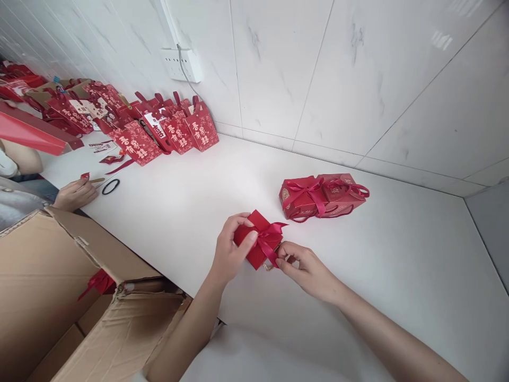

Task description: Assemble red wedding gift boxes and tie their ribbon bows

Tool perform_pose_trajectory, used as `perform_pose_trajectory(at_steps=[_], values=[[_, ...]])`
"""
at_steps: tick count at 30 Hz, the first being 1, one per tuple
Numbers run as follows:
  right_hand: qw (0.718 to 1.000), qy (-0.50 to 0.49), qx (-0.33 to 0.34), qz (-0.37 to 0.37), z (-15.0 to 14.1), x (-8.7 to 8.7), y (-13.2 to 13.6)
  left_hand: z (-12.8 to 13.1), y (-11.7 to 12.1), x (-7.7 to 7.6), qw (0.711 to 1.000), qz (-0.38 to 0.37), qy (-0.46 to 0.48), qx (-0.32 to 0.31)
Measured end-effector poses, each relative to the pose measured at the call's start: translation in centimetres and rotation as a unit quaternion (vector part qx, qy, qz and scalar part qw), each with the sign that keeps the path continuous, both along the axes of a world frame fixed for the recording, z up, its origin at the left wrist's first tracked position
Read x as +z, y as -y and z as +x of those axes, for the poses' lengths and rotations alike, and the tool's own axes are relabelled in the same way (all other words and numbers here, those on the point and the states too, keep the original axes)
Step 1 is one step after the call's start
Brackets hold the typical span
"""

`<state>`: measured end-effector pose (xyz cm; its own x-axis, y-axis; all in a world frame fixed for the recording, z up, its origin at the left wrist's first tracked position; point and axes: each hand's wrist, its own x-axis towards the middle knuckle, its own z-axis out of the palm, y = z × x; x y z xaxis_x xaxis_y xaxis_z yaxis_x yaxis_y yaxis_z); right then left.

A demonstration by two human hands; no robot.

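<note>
A small red gift box with a crimson ribbon bow on top is between my hands, at the middle of the table. My left hand grips the box from its left side, with thumb and fingers on the top. Thumb and fingertips of my right hand are pinched on a tail of the ribbon at the box's right corner. A twisted gold cord shows under the near edge. Just beyond stand red gift boxes tied with ribbon bows, close together.
Several red gift bags line the wall at the back left. A co-worker's hand rests by a black ring-shaped band. An open cardboard carton stands at the table's left front edge, with a red item inside. A wall socket is above.
</note>
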<state>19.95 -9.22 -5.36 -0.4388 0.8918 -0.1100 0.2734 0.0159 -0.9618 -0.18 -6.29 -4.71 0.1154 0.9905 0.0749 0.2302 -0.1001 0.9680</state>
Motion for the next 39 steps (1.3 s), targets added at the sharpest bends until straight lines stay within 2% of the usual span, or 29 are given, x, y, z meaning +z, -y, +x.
perform_pose_trajectory(at_steps=[3,9,12,16,20,22,24,26,28,31,34,36,39], values=[[1.0,0.0,0.003,-0.008,0.0,0.2,-0.1,0.5,0.0,-0.1,0.998,0.007,-0.056,0.021],[1.0,0.012,0.027,0.001,1.0,1.0,-0.2,0.3,-0.6,-0.5,0.997,-0.019,-0.08,0.011],[0.997,0.032,0.054,0.034,1.9,1.6,-0.4,0.1,-0.8,-0.7,0.996,-0.03,-0.089,0.01],[0.99,0.1,0.051,0.083,3.2,1.5,-1.1,0.1,-0.9,-0.8,0.995,-0.037,-0.088,0.0],[0.986,0.139,0.081,0.043,4.0,1.5,-2.1,0.1,-1.0,-0.6,0.995,-0.041,-0.088,-0.009],[0.986,0.148,0.055,0.051,4.1,2.1,-2.6,0.2,-1.0,-0.4,0.995,-0.04,-0.091,-0.008],[0.984,0.147,-0.009,0.097,4.0,2.8,-3.3,0.2,-1.0,-0.4,0.995,-0.033,-0.093,-0.006],[0.978,0.143,-0.045,0.143,3.6,3.3,-4.0,0.2,-1.0,-0.5,0.995,-0.025,-0.096,-0.005],[0.977,0.137,-0.026,0.16,3.0,3.5,-4.9,0.2,-1.1,-0.6,0.995,-0.024,-0.1,-0.005],[0.986,0.101,0.036,0.125,2.4,3.5,-6.1,0.0,-1.1,-0.6,0.994,-0.027,-0.107,-0.008],[0.993,0.046,0.074,0.079,2.0,3.6,-7.0,-0.2,-1.2,0.0,0.991,-0.027,-0.129,-0.036],[0.994,0.017,0.089,0.068,1.7,3.7,-7.4,-0.4,-1.4,0.5,0.985,-0.026,-0.151,-0.081],[0.996,-0.005,0.068,0.059,1.1,3.3,-7.8,-0.4,-1.8,1.0,0.972,-0.023,-0.172,-0.156]])
